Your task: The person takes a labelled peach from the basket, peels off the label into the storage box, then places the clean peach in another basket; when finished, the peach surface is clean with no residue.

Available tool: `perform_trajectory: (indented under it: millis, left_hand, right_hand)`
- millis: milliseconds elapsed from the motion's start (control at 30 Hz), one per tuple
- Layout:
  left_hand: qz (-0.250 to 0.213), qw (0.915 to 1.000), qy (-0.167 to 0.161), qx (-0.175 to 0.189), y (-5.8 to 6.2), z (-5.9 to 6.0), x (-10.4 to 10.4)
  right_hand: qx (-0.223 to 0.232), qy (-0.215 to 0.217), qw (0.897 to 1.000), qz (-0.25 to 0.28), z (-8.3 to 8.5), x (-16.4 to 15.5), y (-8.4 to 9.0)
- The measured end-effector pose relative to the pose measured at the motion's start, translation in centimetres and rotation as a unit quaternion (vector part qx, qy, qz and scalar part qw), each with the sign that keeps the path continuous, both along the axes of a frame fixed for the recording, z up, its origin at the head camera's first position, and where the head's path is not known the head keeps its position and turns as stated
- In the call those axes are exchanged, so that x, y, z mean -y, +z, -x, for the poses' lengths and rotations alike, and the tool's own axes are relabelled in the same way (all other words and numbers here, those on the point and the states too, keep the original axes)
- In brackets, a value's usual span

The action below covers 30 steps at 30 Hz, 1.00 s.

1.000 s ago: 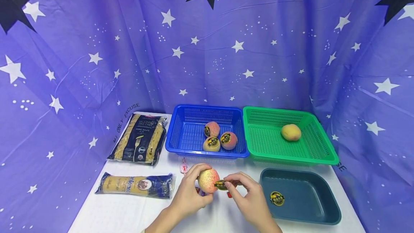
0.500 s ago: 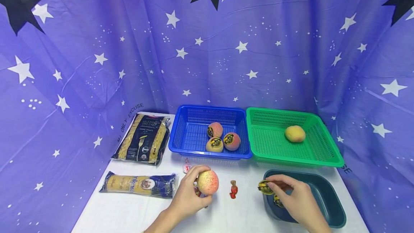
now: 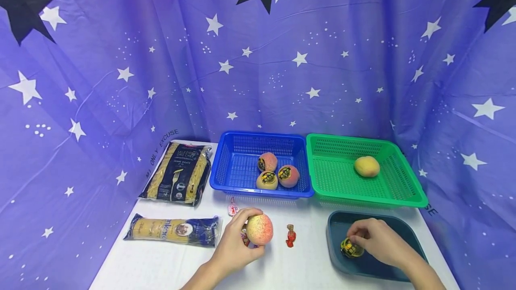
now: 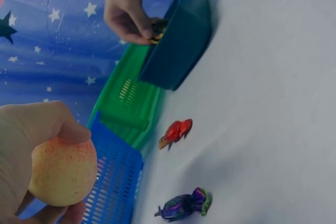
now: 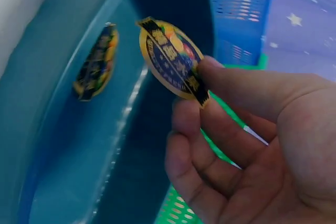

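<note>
"What stands on the bench (image 3: 306, 267)?"
"A green basket (image 3: 334, 178) containing one bare peach (image 3: 367, 166), a blue basket (image 3: 239, 171) containing three stickered peaches (image 3: 293, 178), and a teal tub (image 3: 338, 258), nearer the person."
"Left hand (image 3: 234, 247)?"
"Fingers curled round a speckled peach (image 3: 260, 229), raised above the bench."
"Right hand (image 3: 379, 240)?"
"Thumb and fingers pinch an oval sticker (image 5: 170, 61) at the tub; a second sticker (image 5: 98, 64) lies inside."

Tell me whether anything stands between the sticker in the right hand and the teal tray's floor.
Nothing visible blocks it: the right hand pinches the held sticker over the teal tray. A second sticker lies inside nearby.
</note>
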State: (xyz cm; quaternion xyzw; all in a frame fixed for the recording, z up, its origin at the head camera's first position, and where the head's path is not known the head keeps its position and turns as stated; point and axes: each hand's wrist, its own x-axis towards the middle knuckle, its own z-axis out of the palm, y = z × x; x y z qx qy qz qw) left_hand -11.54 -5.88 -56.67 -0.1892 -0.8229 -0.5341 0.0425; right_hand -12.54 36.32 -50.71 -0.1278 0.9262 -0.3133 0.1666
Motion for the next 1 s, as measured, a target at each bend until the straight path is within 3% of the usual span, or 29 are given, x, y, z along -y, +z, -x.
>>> perform_trajectory:
  millis: [133, 300, 567, 700, 867, 1000]
  left_hand:
    - [0.002, 1.0, -0.001, -0.004, 0.0, -0.2, -0.2]
    - [0.008, 1.0, -0.002, 0.0, 0.0, -0.4, -0.4]
    - [0.002, 0.9999, -0.017, 0.002, -0.1, -0.6, -0.9]
    - [-0.005, 0.9996, -0.026, 0.003, 0.0, -0.6, -1.0]
    - [-0.004, 0.9993, -0.036, 0.011, 0.2, -0.8, -1.2]
    - [-0.001, 0.999, -0.044, 0.004, 0.2, -0.9, -1.5]
  right_hand:
    - [0.046, 0.041, 0.998, 0.033, 0.8, -1.0, -0.4]
    - [0.089, 0.053, 0.993, 0.05, 1.5, -1.9, -1.1]
    - [0.065, 0.031, 0.996, -0.061, 1.3, -2.0, -0.7]
    - [0.062, 0.01, 0.997, -0.055, 0.9, -2.4, 0.2]
    - [-0.017, -0.039, 0.998, -0.035, 0.5, -3.9, 1.5]
    - [-0.107, -0.134, 0.985, -0.031, 0.5, -5.5, 2.2]
